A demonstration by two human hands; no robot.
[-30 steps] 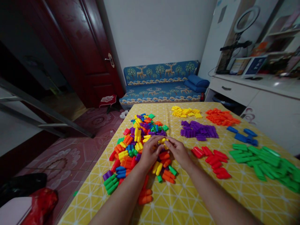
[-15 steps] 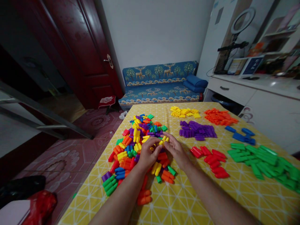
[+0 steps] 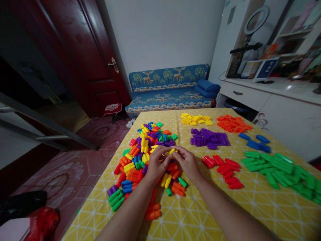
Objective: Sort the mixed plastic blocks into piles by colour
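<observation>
My left hand [image 3: 156, 164] and my right hand [image 3: 187, 162] meet over a mixed heap of coloured plastic blocks [image 3: 144, 150] on the yellow tablecloth [image 3: 200, 214]. Both pinch a small yellow block piece [image 3: 172, 151] between their fingertips, just above the heap. Sorted piles lie to the right: yellow [image 3: 195, 118], orange [image 3: 232, 123], purple [image 3: 209, 138], blue [image 3: 255, 142], red [image 3: 224, 166] and green [image 3: 281, 169].
A blue patterned sofa [image 3: 168, 88] stands beyond the table's far edge. A dark red door [image 3: 82, 53] is at the left, a white cabinet [image 3: 271, 100] with a ring light [image 3: 255, 20] at the right. A red bag [image 3: 42, 222] lies on the tiled floor.
The two hands have stayed together on the yellow piece, shifting slightly left and down in the view as the head turned a little.
</observation>
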